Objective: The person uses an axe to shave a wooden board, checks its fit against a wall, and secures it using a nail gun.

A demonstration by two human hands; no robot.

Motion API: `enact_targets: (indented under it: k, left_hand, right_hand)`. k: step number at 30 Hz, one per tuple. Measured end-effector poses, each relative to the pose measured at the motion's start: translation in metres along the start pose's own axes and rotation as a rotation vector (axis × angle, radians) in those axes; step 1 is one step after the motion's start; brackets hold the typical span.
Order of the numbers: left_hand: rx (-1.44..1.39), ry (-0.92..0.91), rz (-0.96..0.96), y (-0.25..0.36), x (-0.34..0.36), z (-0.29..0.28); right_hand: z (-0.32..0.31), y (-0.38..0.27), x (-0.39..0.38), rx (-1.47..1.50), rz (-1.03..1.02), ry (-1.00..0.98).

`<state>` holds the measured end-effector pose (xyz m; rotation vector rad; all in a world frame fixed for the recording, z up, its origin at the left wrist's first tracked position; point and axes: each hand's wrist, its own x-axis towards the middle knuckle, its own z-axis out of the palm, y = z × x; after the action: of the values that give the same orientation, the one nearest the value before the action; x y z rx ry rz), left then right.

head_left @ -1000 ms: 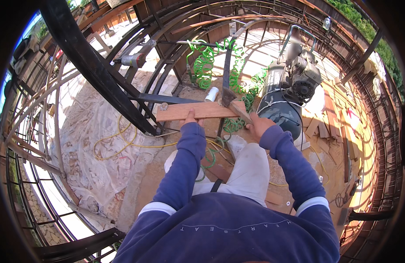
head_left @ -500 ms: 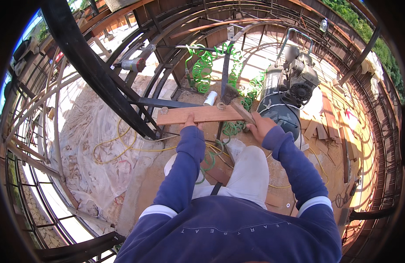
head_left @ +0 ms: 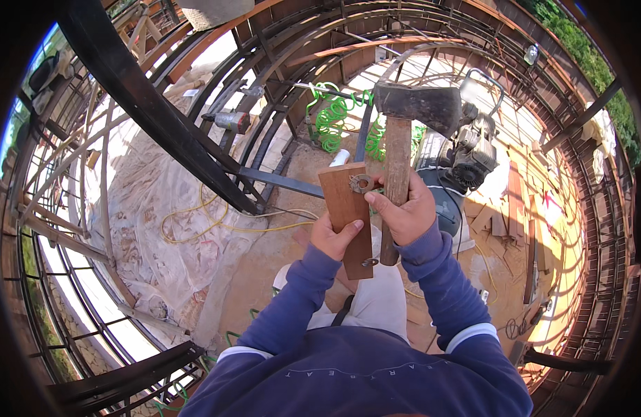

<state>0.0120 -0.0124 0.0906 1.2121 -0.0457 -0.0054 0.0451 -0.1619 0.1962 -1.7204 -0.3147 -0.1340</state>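
Note:
In front of my chest, my left hand [head_left: 336, 238] grips a short reddish-brown wooden board [head_left: 350, 208], thumb across its face. The board stands nearly upright, leaning slightly. A ring-shaped metal piece [head_left: 361, 183] sits near its upper end, and a similar small ring [head_left: 370, 262] is at the lower end. Wrapped round the wooden handle of a hatchet is my right hand [head_left: 409, 212], close beside the board; its fingertips reach toward the upper ring. The hatchet's dark, worn head [head_left: 418, 108] points up, with the handle [head_left: 397, 156] hanging below it.
An air compressor [head_left: 466, 149] stands ahead on the right, near coiled green hose [head_left: 329, 125]. A dark steel beam [head_left: 147, 104] slants across the left, with a power tool [head_left: 229, 122] beyond it. Yellow cord [head_left: 188, 233] lies by plastic sheeting [head_left: 147, 257]; boards [head_left: 516, 187] lie at right.
The board has turned from lying crosswise to nearly upright, with my left hand now on its side. The hatchet has been raised, its head now up above my right hand.

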Motion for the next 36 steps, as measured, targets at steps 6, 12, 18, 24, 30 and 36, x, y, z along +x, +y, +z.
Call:
enact_targets:
  k: [6, 12, 18, 24, 30, 36]
  left_hand:
    - [0.062, 0.043, -0.045, 0.149, -0.044, 0.035]
    - [0.154, 0.102, 0.092, 0.278, -0.088, 0.056]
    - [0.267, -0.004, 0.093, 0.355, -0.112, 0.076]
    - [0.372, -0.001, 0.032, 0.374, -0.129, 0.123]
    - [0.437, 0.027, 0.080, 0.365, -0.143, 0.153]
    - [0.463, 0.029, 0.081, 0.373, -0.164, 0.168]
  right_hand:
    - [-0.007, -0.126, 0.007, 0.151, 0.028, 0.038]
    - [-0.007, -0.250, 0.004, 0.394, 0.015, -0.056]
    - [-0.032, -0.312, 0.003, 0.418, -0.063, -0.206]
    - [-0.073, -0.325, -0.005, 0.425, -0.066, -0.183]
    - [-0.106, -0.323, -0.018, 0.470, -0.033, -0.244]
    - [-0.115, -0.328, -0.022, 0.492, -0.025, -0.271]
